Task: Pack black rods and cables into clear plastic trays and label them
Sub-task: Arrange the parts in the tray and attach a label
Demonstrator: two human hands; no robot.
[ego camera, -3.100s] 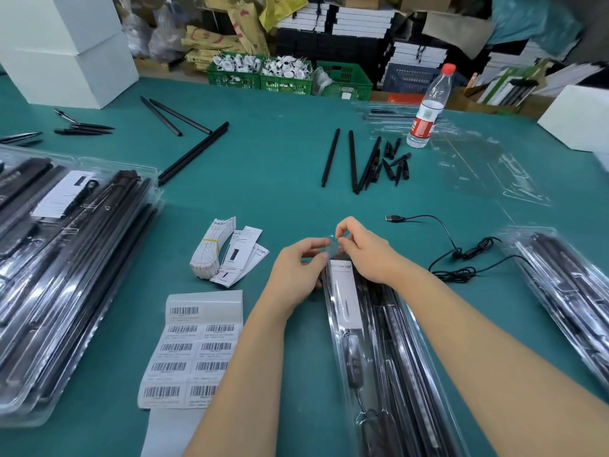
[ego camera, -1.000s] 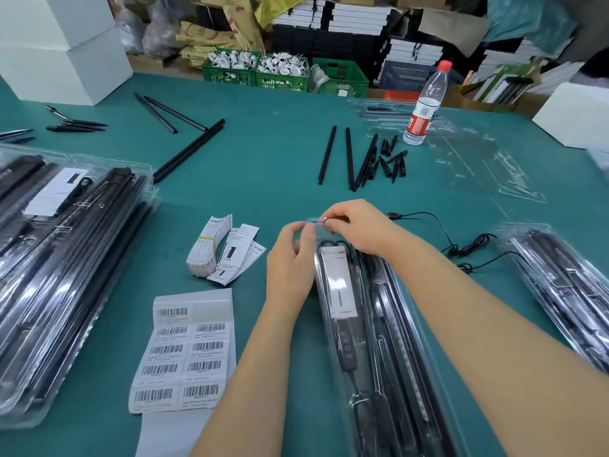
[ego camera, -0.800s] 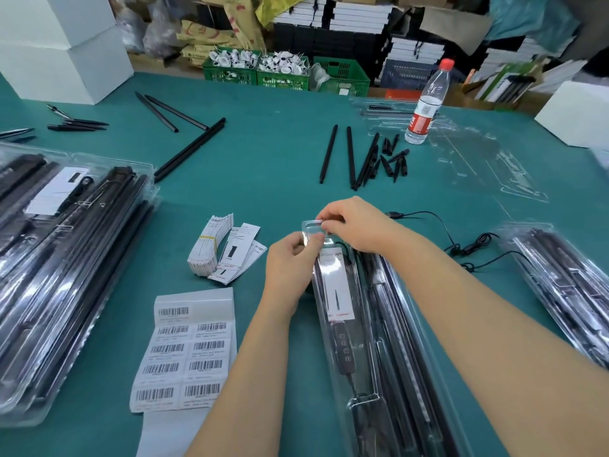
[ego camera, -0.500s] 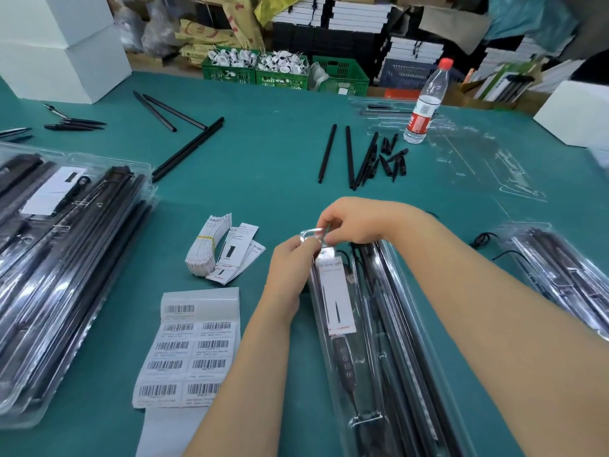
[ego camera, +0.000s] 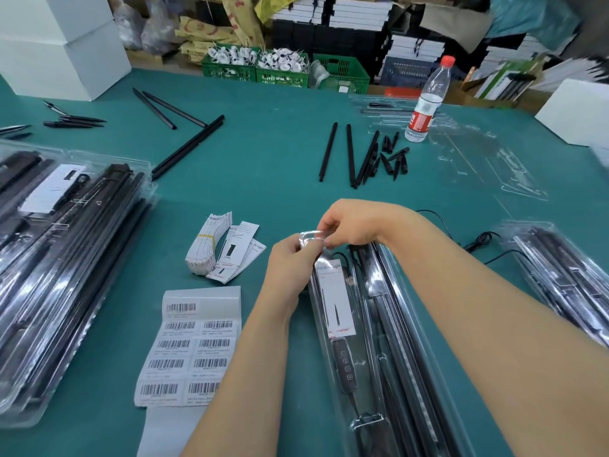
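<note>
The tray (ego camera: 369, 341) both hands are pinching is looking like glossy clear plastic, rods (ego camera: 395, 324) inside matt black. Left of the grip, label sheet (ego camera: 194, 344) is looking papery, table (ego camera: 263, 166) matt teal.

I am watching both hands pinching the far tab of the clear tray (ego camera: 379, 324): the left hand (ego camera: 290, 268) from the near side, the right hand (ego camera: 356, 225) from above. A barcode sheet (ego camera: 191, 347) is lying on the green table (ego camera: 280, 153), left of the tray.
</note>
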